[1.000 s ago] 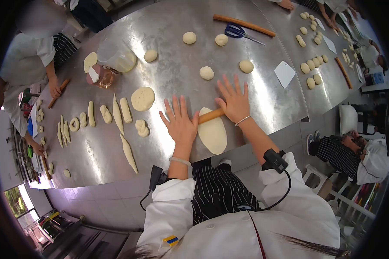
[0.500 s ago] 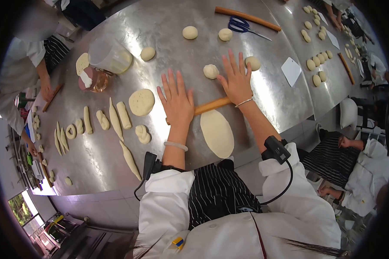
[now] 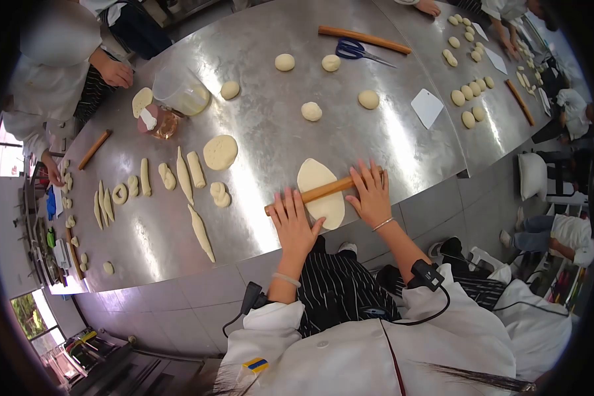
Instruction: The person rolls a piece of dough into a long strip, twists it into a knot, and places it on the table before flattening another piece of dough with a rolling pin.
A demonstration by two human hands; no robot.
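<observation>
A wooden rolling pin (image 3: 328,189) lies across a flat oval of dough (image 3: 315,173) near the table's front edge. Dough shows both beyond the pin and on my side of it. My left hand (image 3: 293,223) rests on the pin's left end, fingers stretched out and apart. On the right end lies my right hand (image 3: 372,196), also open, fingers extended over the wood. Left of my hands are a knotted dough piece (image 3: 220,194), a round flat dough (image 3: 220,152) and a long tapered dough strip (image 3: 200,232). Several dough balls (image 3: 311,111) sit farther back.
Blue-handled scissors (image 3: 352,49) and another rolling pin (image 3: 364,39) lie at the back. A white scraper (image 3: 428,108) is at right. Back left stand a clear tub (image 3: 182,91) and a pink-lidded jar (image 3: 160,123). Other people stand around the steel table (image 3: 257,99).
My hands have come back toward me with the rolling pin, from the dough's far end to across its middle. The view has shifted slightly. A person at the left has moved a hand.
</observation>
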